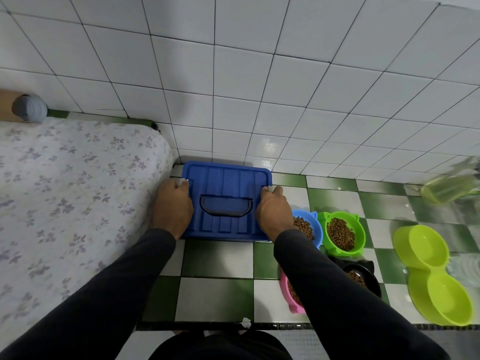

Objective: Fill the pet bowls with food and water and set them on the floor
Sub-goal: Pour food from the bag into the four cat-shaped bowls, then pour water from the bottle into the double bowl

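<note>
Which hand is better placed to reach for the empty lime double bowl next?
The right hand. It grips the right edge of the blue bin lid, on the side where the lime double bowl lies. The left hand holds the lid's far edge, beside the mattress, and would have to cross over.

Floor (217, 258): green-and-white checkered tiles. Wall (259, 74): white square tiles, dark grout, glossy patch low near floor line. Mattress (72, 193) at left, white cover with pale purple flower print, rounded corner near wall. Grey round object (30, 108) on far left above mattress, against brown surface (6, 105); what it is cannot be told. Dark strip (233, 326) crosses floor near bottom, small white scrap (246, 322) lying on it.
</note>
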A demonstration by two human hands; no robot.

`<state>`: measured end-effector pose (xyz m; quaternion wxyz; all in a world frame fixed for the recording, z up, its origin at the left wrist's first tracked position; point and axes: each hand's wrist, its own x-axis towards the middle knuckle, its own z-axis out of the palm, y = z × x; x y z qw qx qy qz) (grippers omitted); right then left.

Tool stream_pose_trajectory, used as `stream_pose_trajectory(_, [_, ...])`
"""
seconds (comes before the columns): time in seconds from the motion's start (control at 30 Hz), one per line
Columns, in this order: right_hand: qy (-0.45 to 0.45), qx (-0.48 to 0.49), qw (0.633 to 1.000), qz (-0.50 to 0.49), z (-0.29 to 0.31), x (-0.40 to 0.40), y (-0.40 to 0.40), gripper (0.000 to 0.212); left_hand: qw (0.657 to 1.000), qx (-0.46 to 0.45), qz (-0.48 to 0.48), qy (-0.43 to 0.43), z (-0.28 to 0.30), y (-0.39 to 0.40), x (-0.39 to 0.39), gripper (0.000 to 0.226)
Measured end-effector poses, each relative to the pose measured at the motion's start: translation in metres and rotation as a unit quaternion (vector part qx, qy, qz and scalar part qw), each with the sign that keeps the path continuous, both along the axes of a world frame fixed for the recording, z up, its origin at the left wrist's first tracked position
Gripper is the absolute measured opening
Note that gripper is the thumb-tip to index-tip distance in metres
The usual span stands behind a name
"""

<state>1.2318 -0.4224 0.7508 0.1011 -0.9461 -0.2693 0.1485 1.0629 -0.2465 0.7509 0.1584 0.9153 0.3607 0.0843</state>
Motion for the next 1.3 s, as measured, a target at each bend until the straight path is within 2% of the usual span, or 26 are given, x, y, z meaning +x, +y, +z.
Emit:
stream_pose_trajectory(0.1, [0.022, -0.035, 0.999, 0.006, 0.002, 0.001, 0.005, 0.057, 0.997, 0.031, -0.010, 0.067, -0.001, -0.005, -0.001, 0.050])
stream_pose_trajectory(0.2, [0.022, -0.043, 0.999, 0.012, 0.000, 0.002, 0.004, 0.061, 0.996, 0.027, 0.006, 0.084, -0.002, -0.010, 0.000, 0.055])
stream_pose_trajectory(0.33, [0.035, -0.026, 0.999, 0.018, -0.003, -0.001, 0.001, 0.065, 0.996, -0.060, 0.039, 0.046, -0.001, -0.028, 0.005, 0.056])
stream_pose_trajectory(0.57, [0.078, 0.033, 0.996, 0.036, -0.001, -0.005, -0.010, 0.064, 0.993, -0.094, 0.027, 0.067, 0.001, -0.028, 0.007, 0.064])
stream_pose_trajectory(0.73, [0.073, 0.053, 0.992, 0.086, 0.002, -0.006, -0.028, 0.064, 0.995, -0.054, -0.010, 0.077, -0.003, -0.033, 0.003, 0.063])
stream_pose_trajectory(0.93, [0.085, 0.008, 0.989, 0.124, 0.012, -0.005, -0.050, 0.062, 0.986, -0.047, -0.057, 0.150, 0.001, -0.039, -0.003, 0.061])
stream_pose_trajectory(1.13, [0.082, -0.055, 0.982, 0.162, 0.035, 0.001, -0.084, 0.044, 0.967, -0.097, -0.104, 0.210, 0.021, -0.052, 0.002, 0.058])
stream_pose_trajectory(1.3, [0.053, -0.056, 0.989, 0.130, 0.055, -0.001, -0.107, 0.046, 0.967, -0.107, -0.144, 0.180, 0.038, -0.078, 0.013, 0.059])
